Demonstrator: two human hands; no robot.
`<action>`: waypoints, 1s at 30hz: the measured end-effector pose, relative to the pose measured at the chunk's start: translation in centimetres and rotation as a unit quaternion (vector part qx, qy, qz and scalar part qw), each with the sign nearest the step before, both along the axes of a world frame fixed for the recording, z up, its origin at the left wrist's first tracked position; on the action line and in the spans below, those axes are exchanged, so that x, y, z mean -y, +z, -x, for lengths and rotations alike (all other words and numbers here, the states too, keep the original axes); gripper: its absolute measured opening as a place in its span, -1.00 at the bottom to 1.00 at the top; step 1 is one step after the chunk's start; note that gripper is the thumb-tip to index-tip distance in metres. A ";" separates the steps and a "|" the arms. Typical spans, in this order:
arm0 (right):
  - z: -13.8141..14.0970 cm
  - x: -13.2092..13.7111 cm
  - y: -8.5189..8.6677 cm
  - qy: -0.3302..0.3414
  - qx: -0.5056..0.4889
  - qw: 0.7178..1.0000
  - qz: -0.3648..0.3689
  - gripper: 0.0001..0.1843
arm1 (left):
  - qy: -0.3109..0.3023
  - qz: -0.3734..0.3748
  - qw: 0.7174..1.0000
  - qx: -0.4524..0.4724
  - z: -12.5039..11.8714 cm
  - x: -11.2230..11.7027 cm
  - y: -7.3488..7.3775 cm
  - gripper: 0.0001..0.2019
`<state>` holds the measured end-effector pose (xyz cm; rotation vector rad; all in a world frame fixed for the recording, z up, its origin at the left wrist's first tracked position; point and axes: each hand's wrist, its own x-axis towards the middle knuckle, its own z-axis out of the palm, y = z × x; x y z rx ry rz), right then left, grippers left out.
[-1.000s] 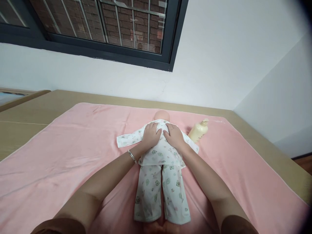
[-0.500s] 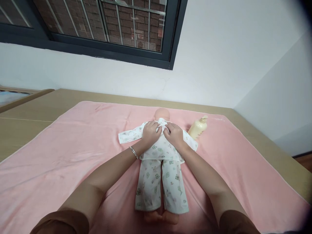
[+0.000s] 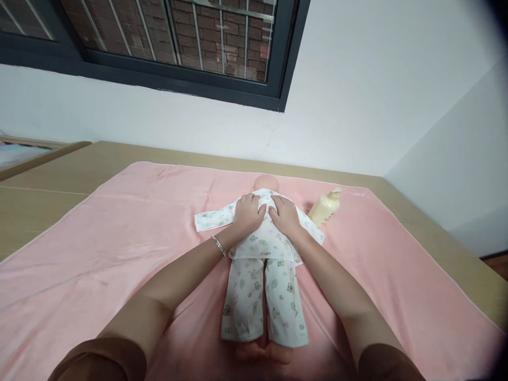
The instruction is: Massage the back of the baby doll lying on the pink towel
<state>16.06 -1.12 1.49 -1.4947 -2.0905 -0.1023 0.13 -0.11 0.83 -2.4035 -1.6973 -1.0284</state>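
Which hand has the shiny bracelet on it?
The left hand: a silver bracelet circles its wrist. The right hand, on the side of the cream bottle, has a bare wrist. Both lie on the doll's chest.

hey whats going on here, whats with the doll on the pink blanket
A person leans over a baby doll that lies stretched out on a pink blanket, its head pointing away from them. The left hand and the right hand rest side by side on the upper part of the doll's printed top, close to the neck. The doll also wears matching trousers, with its bare feet showing. A cream bottle lies on the blanket to the doll's right, untouched.
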 end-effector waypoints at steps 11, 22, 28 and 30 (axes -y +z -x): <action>-0.1 -0.1 -0.1 0.054 0.073 0.995 -0.051 -0.53 | -0.064 -0.083 0.993 0.049 0.0 -0.2 -0.6 -0.85; 0.1 0.3 -0.3 -0.014 0.005 0.999 -0.046 -0.55 | -0.026 -0.025 0.998 0.044 0.0 -0.6 -0.5 -0.69; -0.1 0.1 -0.6 0.026 0.013 0.998 -0.063 -0.54 | -0.098 -0.053 0.993 0.035 0.3 -0.8 -0.6 -0.73; 0.0 0.5 -0.9 0.002 0.001 0.997 -0.077 -0.60 | -0.084 -0.076 0.993 0.040 0.3 -0.4 -0.6 -0.78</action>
